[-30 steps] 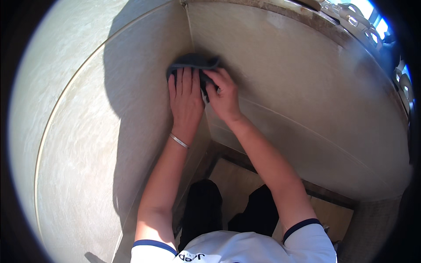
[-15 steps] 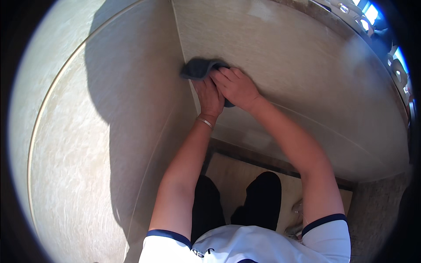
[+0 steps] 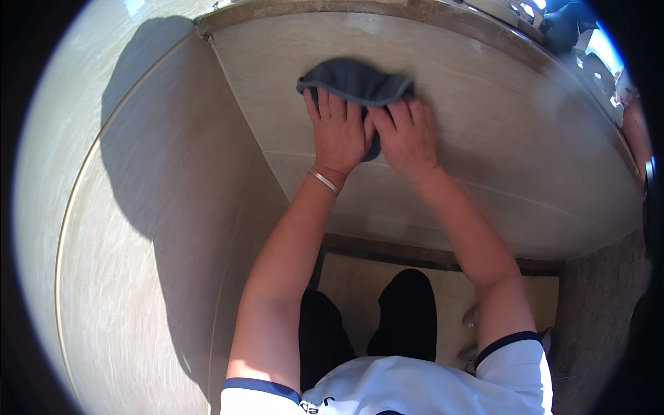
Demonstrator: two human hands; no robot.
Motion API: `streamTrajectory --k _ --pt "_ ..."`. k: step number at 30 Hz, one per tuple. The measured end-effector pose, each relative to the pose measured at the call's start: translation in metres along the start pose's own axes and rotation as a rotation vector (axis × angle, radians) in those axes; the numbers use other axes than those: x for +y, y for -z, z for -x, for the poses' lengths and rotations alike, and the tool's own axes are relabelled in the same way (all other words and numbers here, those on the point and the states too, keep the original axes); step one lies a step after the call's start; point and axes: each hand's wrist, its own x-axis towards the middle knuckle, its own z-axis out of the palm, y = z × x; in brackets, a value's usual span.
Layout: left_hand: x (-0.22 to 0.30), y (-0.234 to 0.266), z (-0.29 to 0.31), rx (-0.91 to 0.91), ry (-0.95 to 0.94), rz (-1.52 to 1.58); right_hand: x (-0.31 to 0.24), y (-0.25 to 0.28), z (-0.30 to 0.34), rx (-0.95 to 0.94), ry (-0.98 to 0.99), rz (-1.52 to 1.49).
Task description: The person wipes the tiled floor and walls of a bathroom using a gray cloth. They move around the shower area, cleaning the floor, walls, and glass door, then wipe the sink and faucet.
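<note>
A dark grey cloth [image 3: 356, 79] lies against the beige tiled wall [image 3: 498, 131] in front of me, its upper edge curling over my fingertips. My left hand [image 3: 339, 138], with a silver bracelet [image 3: 324, 182] at the wrist, holds the cloth's left part to the tiles, fingers pointing up. Close beside it, my right hand [image 3: 409, 138] grips the right part with bent fingers. Between and below the hands a lower fold of the cloth [image 3: 373, 149] shows. The fingertips are partly hidden by the curled edge.
A second tiled wall [image 3: 200, 152] meets this one in a corner to the left, partly in sunlight and shadow. A brown ledge [image 3: 387, 8] runs along the top. Below are my dark-clad legs [image 3: 408, 315] and a beige floor [image 3: 449, 304]; objects beyond the ledge are unclear.
Both hands have slid the cloth rightward along the wall, out of the corner. My hands, overlapping before, are now side by side, and the cloth is spread wider. The view has shifted upward.
</note>
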Motion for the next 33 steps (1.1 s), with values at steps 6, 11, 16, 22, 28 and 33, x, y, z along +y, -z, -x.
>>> streamTrajectory --k 6,11,16,22,28,33 --pt "-0.006 0.001 0.064 -0.222 -0.059 0.040 -0.010 0.004 0.057 -0.124 0.002 -0.110" --pt "-0.007 0.041 -0.053 0.152 -0.222 0.096 0.004 0.026 -0.050 0.330 0.066 -0.079" --pt "0.013 0.069 -0.144 0.219 -0.160 -0.050 0.020 0.029 -0.119 0.152 -0.140 0.024" --pt "-0.026 0.055 -0.106 0.162 -0.130 -0.131 -0.009 0.009 -0.120 0.256 -0.023 0.125" --pt "-0.067 0.073 -0.102 0.181 -0.074 -0.135 -0.032 -0.020 -0.143 0.158 0.118 0.139" --pt "-0.074 0.105 -0.100 0.054 -0.061 -0.161 -0.050 -0.034 -0.165 0.239 0.135 0.116"
